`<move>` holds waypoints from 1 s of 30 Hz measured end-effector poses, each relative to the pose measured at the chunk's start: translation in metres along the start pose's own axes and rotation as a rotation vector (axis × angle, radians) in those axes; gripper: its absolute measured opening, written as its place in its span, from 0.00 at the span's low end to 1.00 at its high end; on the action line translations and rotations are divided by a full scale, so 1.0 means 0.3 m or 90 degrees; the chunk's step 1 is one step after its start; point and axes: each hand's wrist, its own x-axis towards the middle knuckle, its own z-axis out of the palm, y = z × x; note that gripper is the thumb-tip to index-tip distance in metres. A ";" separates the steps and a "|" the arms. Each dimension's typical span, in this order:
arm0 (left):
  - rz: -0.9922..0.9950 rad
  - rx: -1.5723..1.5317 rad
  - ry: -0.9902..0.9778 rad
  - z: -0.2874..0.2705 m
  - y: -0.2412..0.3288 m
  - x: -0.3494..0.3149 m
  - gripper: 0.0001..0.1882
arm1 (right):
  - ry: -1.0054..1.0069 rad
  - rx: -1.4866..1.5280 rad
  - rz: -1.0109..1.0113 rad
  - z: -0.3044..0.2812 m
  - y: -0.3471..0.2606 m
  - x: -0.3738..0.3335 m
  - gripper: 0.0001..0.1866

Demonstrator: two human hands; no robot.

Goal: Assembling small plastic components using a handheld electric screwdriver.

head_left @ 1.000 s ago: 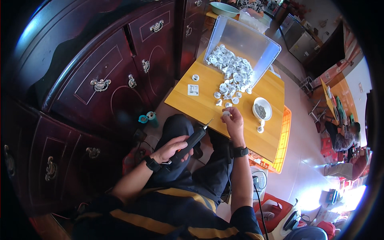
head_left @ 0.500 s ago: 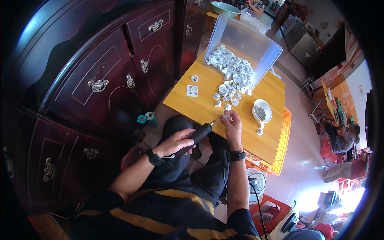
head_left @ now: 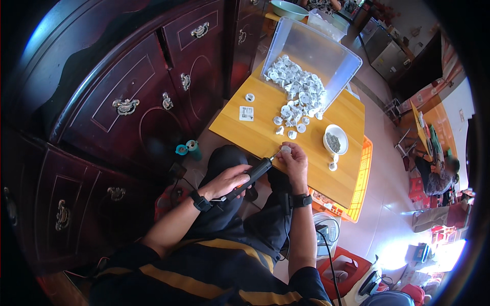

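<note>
My left hand [head_left: 230, 182] is closed round a black electric screwdriver [head_left: 255, 173], which slants up to the right over my lap. Its thin bit ends right by the fingers of my right hand [head_left: 295, 162]. Those fingers pinch a small round white plastic part [head_left: 286, 149] above the table's near edge. Whether the bit touches the part is too small to tell. Just beyond lie a few loose white parts [head_left: 292, 134], in front of a big pile of similar parts [head_left: 298, 89]. To the right stands a white bowl [head_left: 343, 133] of small grey metal pieces, probably screws.
The pile spills from a clear plastic bin [head_left: 341, 66] tipped on its side on the yellow wooden table [head_left: 245, 137]. A printed card [head_left: 246, 113] lies at the left. An orange crate [head_left: 363, 178] is beside the table. Dark red cabinets [head_left: 132, 102] line the left. Other people sit farther off.
The right-hand fingers have turned slightly, and the white part shows more plainly at their tips. The screwdriver's bit and the part are a little closer together.
</note>
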 end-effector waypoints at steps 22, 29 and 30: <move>-0.021 0.015 0.009 0.009 -0.002 0.013 0.23 | 0.029 -0.035 -0.051 0.009 0.033 -0.003 0.08; -0.014 0.009 0.006 0.005 -0.013 0.015 0.23 | 0.029 -0.043 -0.061 0.009 0.040 -0.004 0.09; -0.013 0.010 0.005 0.004 -0.016 0.016 0.23 | 0.029 -0.043 -0.061 0.009 0.039 -0.003 0.09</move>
